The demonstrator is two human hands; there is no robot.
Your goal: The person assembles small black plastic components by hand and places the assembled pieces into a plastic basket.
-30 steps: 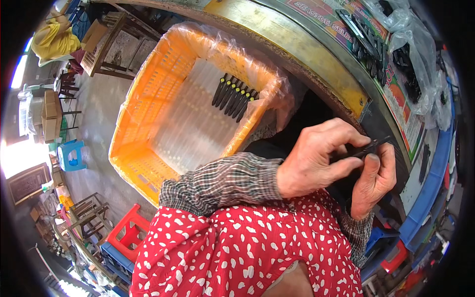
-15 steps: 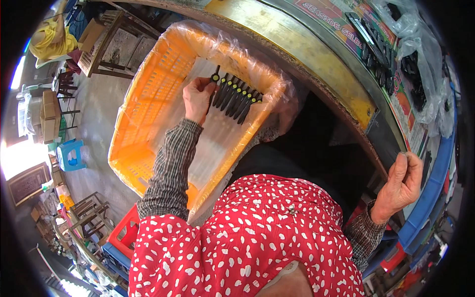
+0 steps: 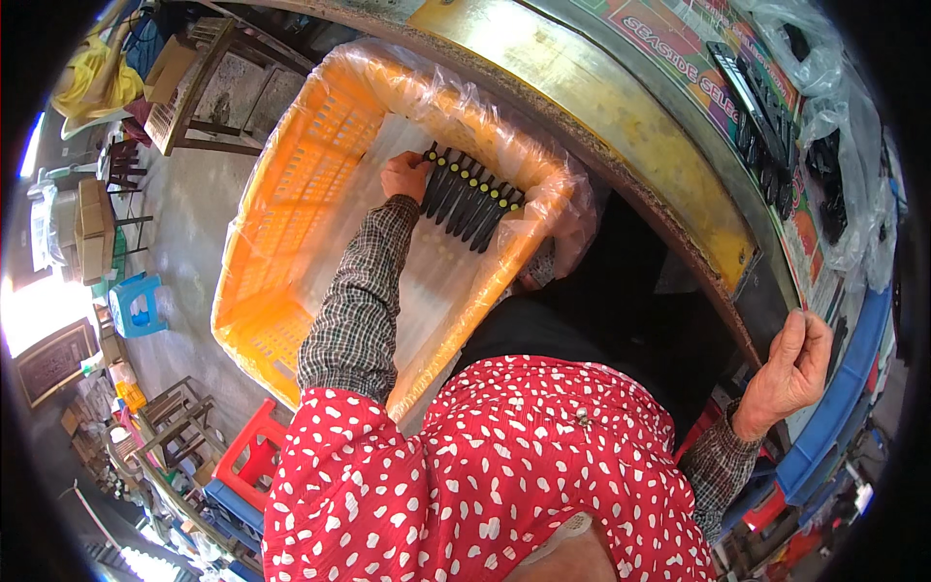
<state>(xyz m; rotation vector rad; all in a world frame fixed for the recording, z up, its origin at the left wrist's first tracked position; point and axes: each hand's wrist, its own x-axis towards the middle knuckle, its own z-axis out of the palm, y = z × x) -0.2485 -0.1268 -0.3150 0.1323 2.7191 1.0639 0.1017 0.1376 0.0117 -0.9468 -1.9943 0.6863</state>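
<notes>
In the orange basket [image 3: 254, 281], which has a clear plastic liner, several slim black pieces [image 3: 469, 199] lie side by side in a slanted row. Each tapers to one end and carries a round yellow-green dot near its top. My left hand [image 3: 405, 177] is at the row's left end, its fingers closed on the leftmost black piece, which they partly cover. By the worktable's edge, at the far right, my right hand [image 3: 790, 373] is raised with curled fingers and the thumb against them. Whether anything is inside that hand cannot be seen.
The metal-topped worktable [image 3: 582, 78] curves along the basket's far side. More long black pieces [image 3: 752, 107] lie on it beside a clear plastic bag [image 3: 844, 175]. A blue tray [image 3: 839, 417] sits at the right. Red [image 3: 254, 451] and blue [image 3: 138, 304] stools stand left.
My left hand has lowered the black piece it held above the row and set it at the row's left end. My right hand has barely moved.
</notes>
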